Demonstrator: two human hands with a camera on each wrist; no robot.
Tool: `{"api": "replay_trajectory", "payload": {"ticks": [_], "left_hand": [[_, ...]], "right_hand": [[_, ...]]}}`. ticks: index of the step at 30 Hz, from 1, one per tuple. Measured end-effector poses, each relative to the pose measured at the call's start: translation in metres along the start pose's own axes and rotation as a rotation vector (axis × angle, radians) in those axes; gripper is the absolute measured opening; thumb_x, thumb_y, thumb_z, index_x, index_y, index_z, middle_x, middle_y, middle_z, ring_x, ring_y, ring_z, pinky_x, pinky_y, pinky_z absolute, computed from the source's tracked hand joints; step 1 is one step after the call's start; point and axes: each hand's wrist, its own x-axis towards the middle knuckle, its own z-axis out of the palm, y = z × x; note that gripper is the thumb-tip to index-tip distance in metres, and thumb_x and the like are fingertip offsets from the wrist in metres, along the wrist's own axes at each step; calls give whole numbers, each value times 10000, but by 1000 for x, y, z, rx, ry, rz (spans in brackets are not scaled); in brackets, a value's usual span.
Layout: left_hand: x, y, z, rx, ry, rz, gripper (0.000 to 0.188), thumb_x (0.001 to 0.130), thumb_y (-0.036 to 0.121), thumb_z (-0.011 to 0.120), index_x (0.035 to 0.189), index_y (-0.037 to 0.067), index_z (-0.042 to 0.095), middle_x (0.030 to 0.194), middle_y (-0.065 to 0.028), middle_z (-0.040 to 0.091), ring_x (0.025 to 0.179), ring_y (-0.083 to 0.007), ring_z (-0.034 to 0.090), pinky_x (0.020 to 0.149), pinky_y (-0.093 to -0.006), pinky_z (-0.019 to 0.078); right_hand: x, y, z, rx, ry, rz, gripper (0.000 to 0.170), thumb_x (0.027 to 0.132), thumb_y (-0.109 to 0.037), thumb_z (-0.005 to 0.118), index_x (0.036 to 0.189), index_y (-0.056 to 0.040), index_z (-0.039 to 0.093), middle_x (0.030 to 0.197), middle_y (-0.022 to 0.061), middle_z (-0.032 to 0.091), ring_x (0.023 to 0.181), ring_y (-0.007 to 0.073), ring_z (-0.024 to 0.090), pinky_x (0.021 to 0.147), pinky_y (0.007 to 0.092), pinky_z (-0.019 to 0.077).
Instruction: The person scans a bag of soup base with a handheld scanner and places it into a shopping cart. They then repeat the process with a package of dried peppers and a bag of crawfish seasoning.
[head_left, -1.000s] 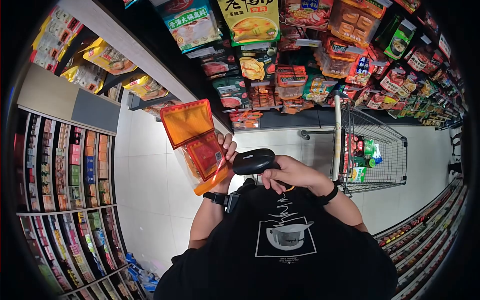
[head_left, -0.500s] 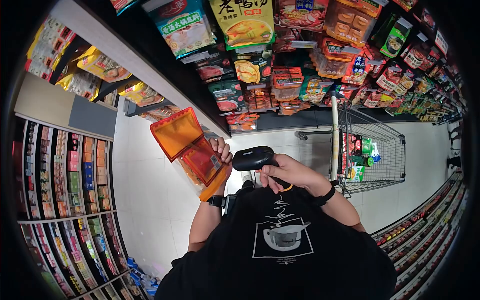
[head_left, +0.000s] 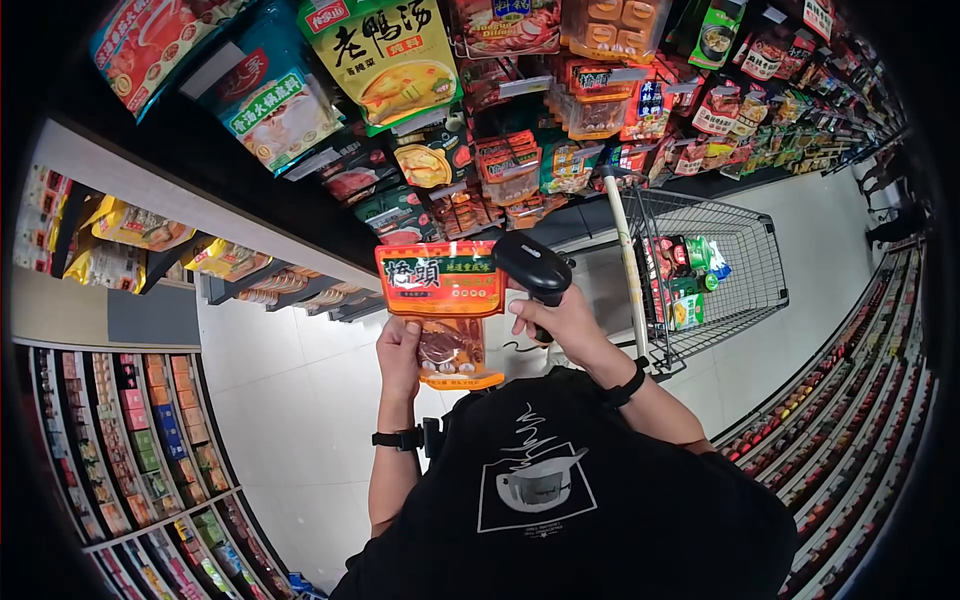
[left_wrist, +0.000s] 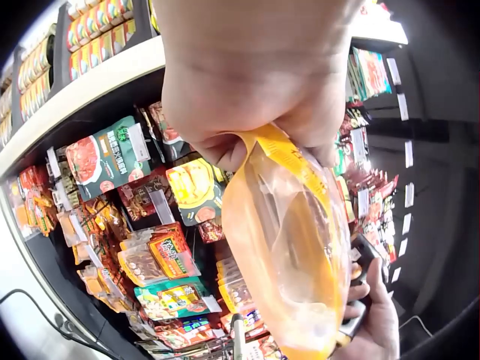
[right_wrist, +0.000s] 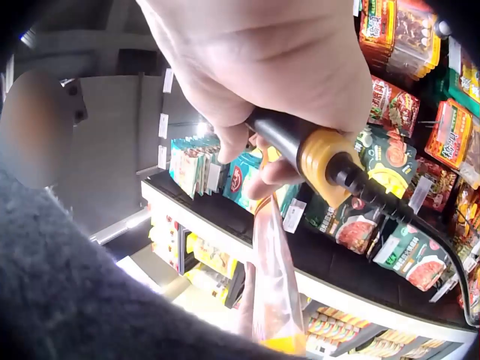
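My left hand [head_left: 399, 358] grips a clear-and-orange food packet [head_left: 440, 282] by its side, thumb across the front. Its red-and-orange label with large characters faces me, and a brown block shows through the clear lower part. In the left wrist view the packet [left_wrist: 289, 240] is seen from its edge, pinched by the hand. My right hand [head_left: 572, 328] holds a black handheld barcode scanner [head_left: 532, 268], whose head overlaps the packet's upper right corner in the head view. The right wrist view shows the fingers around the scanner's black handle [right_wrist: 281, 135], with a yellow end and a cord.
A wire shopping cart [head_left: 715, 265] with several packets inside stands to the right. Racks of hanging seasoning bags [head_left: 385, 65] rise in front. A white shelf edge [head_left: 210, 200] runs at the left, and more shelves [head_left: 140, 430] line the lower left and right.
The packet has been turned from its plain orange and red back to its printed label side. The left thumb now lies on its front. The head view has swung, and the scanner now overlaps the packet.
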Motion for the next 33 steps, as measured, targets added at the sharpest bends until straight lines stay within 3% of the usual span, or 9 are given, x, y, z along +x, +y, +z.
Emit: {"api": "replay_trajectory", "payload": {"ticks": [4, 11, 14, 16, 19, 21, 26, 28, 33], "left_hand": [[2, 5, 15, 46, -28, 39, 283, 1040, 196, 750, 1195, -8, 629, 1123, -54, 739, 988, -98, 683, 899, -265, 550], [9, 19, 8, 207, -243, 23, 423, 992, 104, 789, 1353, -10, 602, 1307, -96, 713, 1206, -165, 653, 1064, -329, 500], [18, 39, 4, 217, -231, 109, 622, 921, 65, 828, 1459, 27, 519, 1344, -106, 696, 1258, -217, 637, 1143, -400, 454], [23, 56, 4, 360, -196, 216, 623, 893, 18, 828, 1447, 26, 543, 1298, -135, 727, 1255, -220, 653, 1170, -430, 445], [35, 80, 4, 833, -391, 373, 398, 883, 95, 856, 1256, 60, 721, 1127, -91, 772, 1069, -258, 705, 1034, -394, 509], [41, 96, 19, 965, -516, 418, 202, 897, 153, 848, 1077, 72, 807, 1009, -92, 761, 949, -297, 696, 861, -373, 542], [60, 79, 51, 974, -732, 273, 246, 991, 188, 773, 1163, 11, 771, 952, -112, 756, 851, -218, 715, 753, -316, 566], [59, 74, 77, 959, -749, 150, 248, 1011, 201, 756, 1173, 14, 768, 954, -115, 762, 831, -200, 719, 752, -312, 567], [66, 39, 134, 981, -790, 185, 229, 1018, 210, 752, 1153, 26, 779, 957, -132, 788, 799, -192, 731, 752, -317, 572]], "right_hand": [[6, 5, 7, 110, 148, -35, 385, 953, -121, 827, 1265, 22, 654, 872, 53, 720, 680, 101, 695, 559, 234, 500], [13, 14, 12, 177, 290, -90, 235, 920, -62, 841, 1049, -14, 650, 776, 17, 677, 639, 96, 664, 569, 252, 521], [13, 23, 20, -97, 258, -60, 237, 906, -58, 852, 1029, 0, 658, 756, 3, 660, 634, 83, 646, 571, 266, 523], [10, 25, 30, -299, 240, 4, 342, 895, -71, 859, 1175, 23, 686, 890, 52, 745, 729, 104, 696, 653, 292, 559], [5, 28, 37, -464, 242, -63, 439, 889, -106, 865, 1256, 34, 669, 1073, 139, 801, 965, 165, 756, 860, 324, 582], [2, 31, 35, -398, 288, -30, 437, 891, -104, 863, 1258, 31, 668, 1069, 133, 800, 960, 161, 755, 854, 322, 582], [-15, 33, 12, -267, 343, 70, 399, 910, -110, 856, 1239, 23, 674, 1023, 105, 794, 873, 133, 737, 790, 314, 590], [-22, 35, -1, -212, 400, -103, 268, 924, -83, 838, 1119, 28, 692, 826, 24, 709, 662, 73, 651, 599, 265, 553], [-38, 36, -61, -136, 419, -56, 346, 918, -66, 844, 1217, 1, 683, 927, 39, 750, 710, 73, 669, 637, 260, 555]]}}
